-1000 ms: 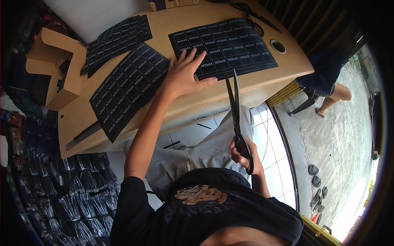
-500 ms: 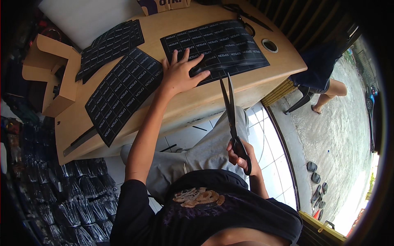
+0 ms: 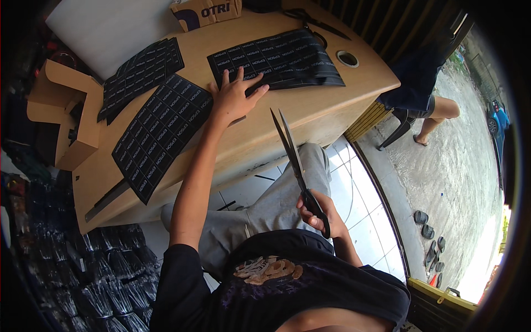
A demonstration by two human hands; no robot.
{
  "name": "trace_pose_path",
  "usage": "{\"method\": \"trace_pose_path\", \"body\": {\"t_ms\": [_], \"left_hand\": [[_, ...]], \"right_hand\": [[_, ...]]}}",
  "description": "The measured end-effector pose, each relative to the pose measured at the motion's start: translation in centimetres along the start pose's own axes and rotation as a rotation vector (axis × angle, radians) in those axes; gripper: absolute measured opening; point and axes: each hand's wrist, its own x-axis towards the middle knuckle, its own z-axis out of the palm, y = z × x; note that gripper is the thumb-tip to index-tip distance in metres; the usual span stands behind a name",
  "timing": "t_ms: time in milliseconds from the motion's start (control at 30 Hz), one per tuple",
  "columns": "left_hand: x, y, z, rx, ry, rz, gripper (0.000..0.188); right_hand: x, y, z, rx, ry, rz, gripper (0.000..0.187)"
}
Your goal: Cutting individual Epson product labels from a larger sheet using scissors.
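Observation:
My left hand [image 3: 237, 99] lies with fingers spread on the near left part of a black sheet printed with a white grid and lettering [image 3: 271, 54]. The sheet's right side bulges up a little from the desk. My right hand [image 3: 322, 213] is wrapped round the black handles of a large pair of scissors [image 3: 295, 160]. Their long blades are slightly parted, pointing up and away from me, short of the desk's front edge. Left of my left hand lies a second gridded sheet [image 3: 160, 133], its near corner over the edge.
More gridded sheets [image 3: 142, 69] lie at the back left, beside an opened cardboard box [image 3: 83, 122]. A printed carton [image 3: 213, 14] and another pair of scissors [image 3: 315, 25] are at the back. A round hole [image 3: 347, 58] pierces the desk [image 3: 365, 83]. A person [image 3: 437, 110] sits at right.
The black sheet under my left hand has shifted, and the lower layer along its near edge no longer shows. The scissors have moved slightly left. The whole view has shifted a little.

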Motion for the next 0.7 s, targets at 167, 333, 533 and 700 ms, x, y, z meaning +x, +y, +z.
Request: {"method": "trace_pose_path", "body": {"t_ms": [167,333,533,700], "left_hand": [[0.4,0.0,-0.8,-0.086,-0.071,-0.024,0.053],[0.8,-0.8,-1.0,-0.168,-0.149,-0.034,0.046],[-3.6,0.4,-3.4,-0.146,0.096,-0.001,0.069],[-7.8,-4.6,-3.0,0.116,0.203,-0.395,0.073]], "right_hand": [[-0.3,-0.1,-0.1,-0.004,0.005,0.006,0.053],[-0.2,0.0,-0.1,0.009,0.006,-0.003,0.053],[0.0,0.1,-0.2,0.0,0.004,0.01,0.055],[0.4,0.7,-0.4,0.053,-0.001,0.033,0.058]]}}
